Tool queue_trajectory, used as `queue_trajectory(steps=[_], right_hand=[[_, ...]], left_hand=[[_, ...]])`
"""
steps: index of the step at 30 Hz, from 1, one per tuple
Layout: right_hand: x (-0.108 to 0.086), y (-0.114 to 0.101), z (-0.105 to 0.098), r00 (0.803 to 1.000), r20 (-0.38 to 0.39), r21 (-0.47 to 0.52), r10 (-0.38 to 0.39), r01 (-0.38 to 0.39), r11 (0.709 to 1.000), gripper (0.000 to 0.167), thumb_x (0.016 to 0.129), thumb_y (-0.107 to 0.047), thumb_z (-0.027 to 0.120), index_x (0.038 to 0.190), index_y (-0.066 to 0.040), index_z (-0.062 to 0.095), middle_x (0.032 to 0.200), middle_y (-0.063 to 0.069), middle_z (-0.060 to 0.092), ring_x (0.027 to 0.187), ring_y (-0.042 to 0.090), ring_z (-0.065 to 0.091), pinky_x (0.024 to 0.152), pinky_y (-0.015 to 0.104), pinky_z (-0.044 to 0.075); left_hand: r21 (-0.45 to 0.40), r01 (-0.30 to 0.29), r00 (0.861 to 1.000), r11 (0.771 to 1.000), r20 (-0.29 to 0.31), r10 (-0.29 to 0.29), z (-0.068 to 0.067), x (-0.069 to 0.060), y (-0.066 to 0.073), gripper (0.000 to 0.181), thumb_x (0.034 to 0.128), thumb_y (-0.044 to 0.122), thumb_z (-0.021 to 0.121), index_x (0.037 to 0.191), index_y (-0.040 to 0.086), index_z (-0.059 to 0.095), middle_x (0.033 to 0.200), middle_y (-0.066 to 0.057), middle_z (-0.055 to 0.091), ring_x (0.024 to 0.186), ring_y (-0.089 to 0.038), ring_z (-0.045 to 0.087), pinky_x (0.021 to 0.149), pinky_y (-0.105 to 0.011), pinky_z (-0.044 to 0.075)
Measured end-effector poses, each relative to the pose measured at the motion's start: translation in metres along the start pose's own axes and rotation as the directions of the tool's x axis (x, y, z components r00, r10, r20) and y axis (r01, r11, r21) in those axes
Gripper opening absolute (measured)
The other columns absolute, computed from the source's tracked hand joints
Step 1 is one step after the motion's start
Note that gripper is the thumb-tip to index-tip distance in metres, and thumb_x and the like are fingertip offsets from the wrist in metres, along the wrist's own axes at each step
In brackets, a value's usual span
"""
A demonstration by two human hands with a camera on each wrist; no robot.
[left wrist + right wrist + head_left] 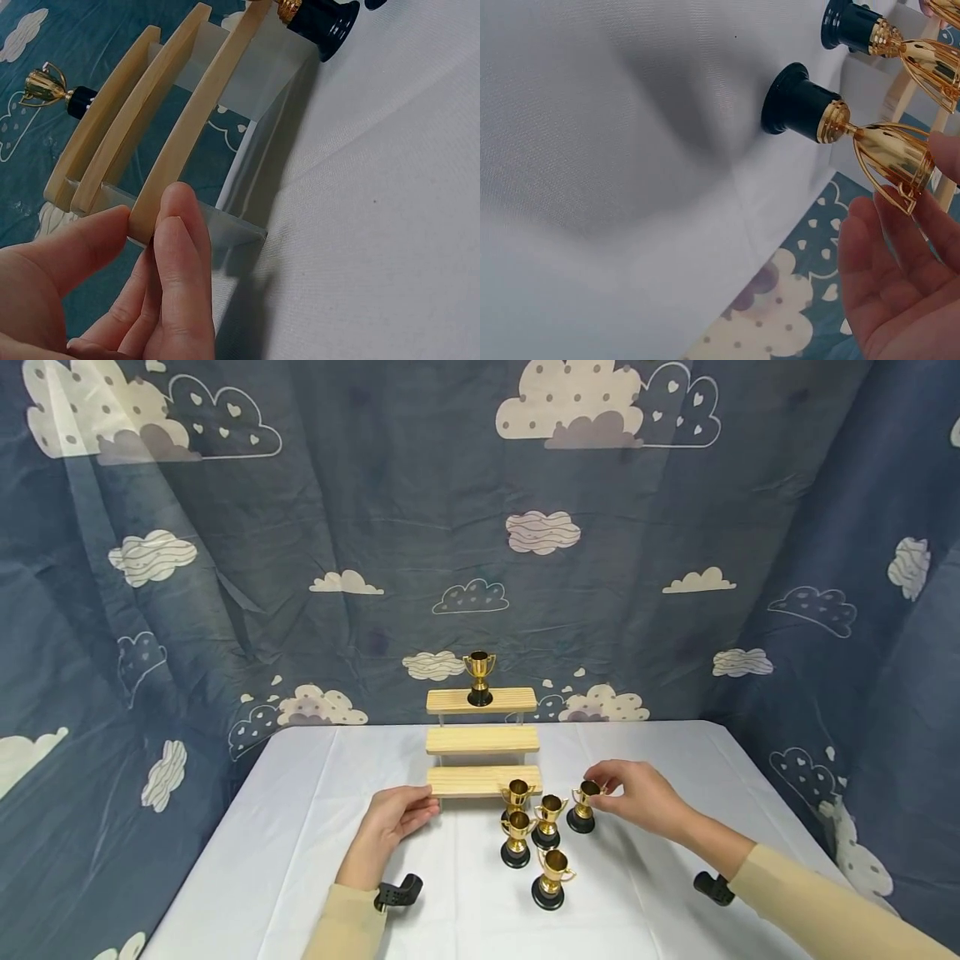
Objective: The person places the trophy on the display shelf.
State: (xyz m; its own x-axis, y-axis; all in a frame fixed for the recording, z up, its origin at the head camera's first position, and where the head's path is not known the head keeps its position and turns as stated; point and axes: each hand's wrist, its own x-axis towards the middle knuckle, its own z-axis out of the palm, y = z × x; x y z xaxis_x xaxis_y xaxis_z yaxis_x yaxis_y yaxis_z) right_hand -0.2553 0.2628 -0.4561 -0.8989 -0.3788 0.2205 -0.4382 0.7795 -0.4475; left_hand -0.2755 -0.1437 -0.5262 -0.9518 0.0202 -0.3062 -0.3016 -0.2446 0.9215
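Observation:
My left hand pinches the left end of the lowest wooden step of a three-step stand. My right hand holds the cup of the rightmost gold trophy between thumb and fingers; its black base stands on the cloth. Left of it are several more gold trophies, upright: one, one partly hidden one at the stand's front, one and the nearest one. Another trophy stands on the top step.
The middle step holds nothing. White cloth covers the table, and a blue cloud-patterned curtain hangs behind it and at both sides. Clear supports join the steps.

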Motion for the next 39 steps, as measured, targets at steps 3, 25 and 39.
queue_trajectory(steps=[3,25,39], right_hand=[[-0.0016,0.0009,0.0015,1.000,-0.013,-0.004,-0.009,0.009,1.000,0.027,0.083,-0.021,0.083,0.108,-0.015,0.074,0.099,-0.007,0.071,0.084,0.017,0.066,0.073,0.034,0.053],[-0.0017,-0.0002,0.0079,1.000,-0.013,0.006,-0.002,0.002,1.000,0.028,0.084,-0.021,0.081,0.111,-0.015,0.074,0.096,-0.012,0.070,0.086,0.014,0.066,0.076,0.036,0.054],[-0.0056,-0.0008,0.0053,0.999,-0.035,0.000,0.001,-0.001,1.000,0.025,0.084,-0.022,0.083,0.107,-0.018,0.075,0.092,-0.013,0.069,0.086,0.014,0.065,0.072,0.037,0.055]], left_hand=[[-0.003,0.002,1.000,1.000,0.002,-0.002,0.0006,0.0007,-0.0004,0.032,0.0895,0.009,0.074,0.113,-0.011,0.067,0.089,-0.017,0.074,0.079,-0.021,0.074,0.074,-0.029,0.062],[-0.020,0.006,1.000,1.000,-0.019,-0.006,-0.0027,-0.0003,-0.0012,0.030,0.0881,0.008,0.076,0.110,-0.011,0.069,0.087,-0.017,0.074,0.079,-0.022,0.074,0.074,-0.029,0.062],[-0.026,0.012,1.000,1.000,-0.012,-0.012,0.0017,0.0051,-0.0002,0.028,0.0871,0.008,0.077,0.108,-0.010,0.070,0.086,-0.017,0.074,0.077,-0.022,0.075,0.071,-0.027,0.062]])
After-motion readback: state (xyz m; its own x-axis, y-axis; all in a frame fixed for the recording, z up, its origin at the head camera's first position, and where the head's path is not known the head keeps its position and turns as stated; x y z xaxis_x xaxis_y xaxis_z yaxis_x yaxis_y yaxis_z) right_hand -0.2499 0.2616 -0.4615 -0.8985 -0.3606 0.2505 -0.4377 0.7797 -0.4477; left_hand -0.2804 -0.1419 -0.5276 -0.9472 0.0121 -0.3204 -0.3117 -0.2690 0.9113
